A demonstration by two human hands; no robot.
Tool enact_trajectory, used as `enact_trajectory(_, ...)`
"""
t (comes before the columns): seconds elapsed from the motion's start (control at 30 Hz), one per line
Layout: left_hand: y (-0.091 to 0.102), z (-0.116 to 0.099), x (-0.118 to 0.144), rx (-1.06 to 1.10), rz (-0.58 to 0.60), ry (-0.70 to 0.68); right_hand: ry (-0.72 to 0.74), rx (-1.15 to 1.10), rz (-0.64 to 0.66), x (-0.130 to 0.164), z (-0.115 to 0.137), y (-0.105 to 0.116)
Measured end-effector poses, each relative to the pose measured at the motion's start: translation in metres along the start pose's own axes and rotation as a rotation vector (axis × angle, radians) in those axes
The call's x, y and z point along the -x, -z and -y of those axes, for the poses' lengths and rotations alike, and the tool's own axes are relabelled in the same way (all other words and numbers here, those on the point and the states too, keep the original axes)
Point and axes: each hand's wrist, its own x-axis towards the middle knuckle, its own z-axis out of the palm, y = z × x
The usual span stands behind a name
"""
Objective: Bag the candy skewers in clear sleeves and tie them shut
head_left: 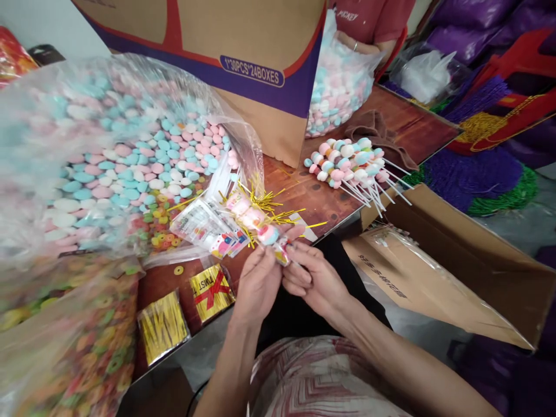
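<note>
A marshmallow candy skewer (252,216) in a printed clear wrapper points away from me, above the table's front edge. My left hand (259,284) pinches the near end of its wrapper. My right hand (319,278) is closed at the same end, its fingers around the gathered wrapper and stick, which they partly hide. Loose gold twist ties (266,201) lie spread behind and beside the skewer. To its left is a fanned stack of printed clear bags (204,225). Bare candy skewers (351,162) with white sticks are piled at the right.
A big clear bag of marshmallows (143,156) and a bag of gummy rings (87,341) fill the left. Twist-tie packs (163,327) lie at the front edge. A tall carton (243,46) stands behind; an open carton (456,266) is at right. Another person (373,23) sits opposite.
</note>
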Motion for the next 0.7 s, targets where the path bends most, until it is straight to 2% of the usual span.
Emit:
enact_trajectory(0.07, 0.010, -0.010, 0.006, 0.071, -0.053, -0.016, -0.101, 0.002, 0.074, -0.004, -0.008, -0.006)
enact_trajectory(0.1, 0.016, -0.015, 0.009, 0.107, -0.081, -0.031, -0.117, 0.081, 0.098, -0.006, -0.011, -0.008)
enact_trajectory(0.17, 0.026, -0.024, 0.012, 0.169, -0.116, -0.065, -0.076, 0.398, 0.171, -0.009, -0.013, -0.012)
enact_trajectory(0.23, 0.034, -0.031, 0.012, 0.184, -0.164, -0.118, 0.066, 0.871, 0.225, -0.014, -0.008, -0.013)
enact_trajectory(0.3, 0.040, -0.037, 0.009, 0.143, -0.242, -0.163, 0.277, 1.328, 0.161, -0.023, 0.002, -0.012)
enact_trajectory(0.4, 0.045, -0.040, 0.004, 0.056, -0.314, -0.153, 0.522, 1.764, -0.116, -0.044, 0.017, -0.010)
enact_trajectory(0.5, 0.045, -0.036, -0.001, 0.033, -0.314, -0.134, 0.563, 1.986, -0.217, -0.070, 0.023, -0.008)
enact_trajectory(0.7, 0.042, -0.029, -0.007, 0.019, -0.373, -0.144, 0.585, 2.167, -0.180, -0.095, 0.017, -0.003)
